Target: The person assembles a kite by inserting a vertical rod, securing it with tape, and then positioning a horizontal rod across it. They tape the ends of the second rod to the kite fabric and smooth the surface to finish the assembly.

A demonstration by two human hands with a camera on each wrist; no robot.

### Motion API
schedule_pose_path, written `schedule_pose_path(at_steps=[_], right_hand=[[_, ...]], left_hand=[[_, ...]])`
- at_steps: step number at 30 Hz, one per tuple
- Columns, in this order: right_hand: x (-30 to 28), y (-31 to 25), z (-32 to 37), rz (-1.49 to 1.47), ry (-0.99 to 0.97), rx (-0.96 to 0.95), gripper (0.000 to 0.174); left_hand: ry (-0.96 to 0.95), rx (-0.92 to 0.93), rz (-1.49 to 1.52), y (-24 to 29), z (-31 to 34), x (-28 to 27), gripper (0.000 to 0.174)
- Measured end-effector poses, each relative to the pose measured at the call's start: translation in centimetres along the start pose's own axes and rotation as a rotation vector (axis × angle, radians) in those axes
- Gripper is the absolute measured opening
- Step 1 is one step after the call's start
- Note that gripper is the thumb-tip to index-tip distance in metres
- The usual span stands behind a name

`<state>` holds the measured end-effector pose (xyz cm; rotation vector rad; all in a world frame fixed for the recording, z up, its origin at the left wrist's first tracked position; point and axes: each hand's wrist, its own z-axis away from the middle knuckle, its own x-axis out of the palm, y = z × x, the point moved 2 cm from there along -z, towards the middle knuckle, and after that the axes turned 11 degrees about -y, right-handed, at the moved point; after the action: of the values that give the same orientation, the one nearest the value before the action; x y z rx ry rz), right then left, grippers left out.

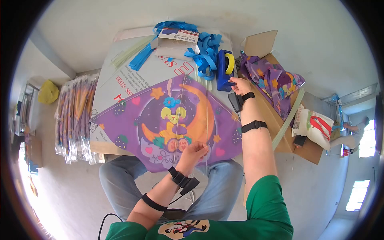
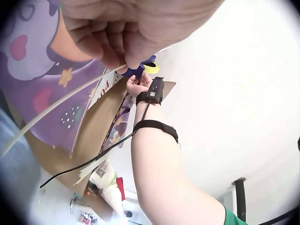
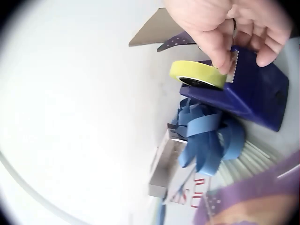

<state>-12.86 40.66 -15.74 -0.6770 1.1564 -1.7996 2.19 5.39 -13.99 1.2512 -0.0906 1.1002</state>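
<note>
A purple kite sheet point(image 1: 132, 108) with a cartoon animal and orange moon lies over the table's front edge. The left hand point(image 1: 193, 155) pinches a thin pale rod point(image 2: 61, 101) above the sheet's lower part; the rod runs up across the sheet in the head view. At the blue tape dispenser point(image 1: 222, 82), the right hand point(image 1: 241, 86) has its thumb and fingers at the toothed cutter end, beside the yellow tape roll point(image 3: 197, 73). In the right wrist view the fingertips point(image 3: 225, 65) touch the tape's end by the cutter.
Blue ribbons point(image 1: 205, 60) and an opened small box point(image 1: 176, 42) lie at the table's back. To the right, a cardboard box point(image 1: 262, 108) holds more purple sheets point(image 1: 276, 86) and pale strips point(image 1: 289, 120). Bagged kites point(image 1: 76, 116) hang at the left.
</note>
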Motion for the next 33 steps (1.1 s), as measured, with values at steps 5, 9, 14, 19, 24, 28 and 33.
schedule_pose_path(at_steps=[5, 9, 14, 19, 24, 28, 33], right_hand=[[0.7, -1.0, 1.7, -0.333, -0.004, 0.118, 0.017], [0.8, 0.1, 4.9, -0.166, 0.004, 0.031, 0.012], [2.3, 3.6, 15.0, -0.306, 0.036, 0.022, 0.011], [3.1, 8.1, 24.9, -0.401, 0.047, -0.055, 0.01], [3.7, 10.3, 31.3, -0.426, 0.14, -0.061, 0.009], [3.2, 12.1, 34.2, -0.41, 0.146, -0.09, 0.011], [3.3, 13.4, 34.9, -0.379, 0.114, -0.143, 0.011]], left_hand=[[0.024, -0.016, -0.048, 0.0, 0.0, 0.9, 0.009], [0.014, -0.04, -0.045, -0.6, -0.7, 1.4, 0.01], [-0.081, 0.014, 0.015, -1.1, -2.9, 2.4, 0.01], [-0.167, -0.042, 0.038, -3.1, -7.2, 2.2, 0.009], [-0.181, -0.079, 0.079, -3.3, -9.6, 3.3, 0.011], [-0.197, -0.086, 0.121, -3.5, -10.8, 3.6, 0.01], [-0.155, -0.144, 0.074, -3.7, -10.9, 3.8, 0.008]])
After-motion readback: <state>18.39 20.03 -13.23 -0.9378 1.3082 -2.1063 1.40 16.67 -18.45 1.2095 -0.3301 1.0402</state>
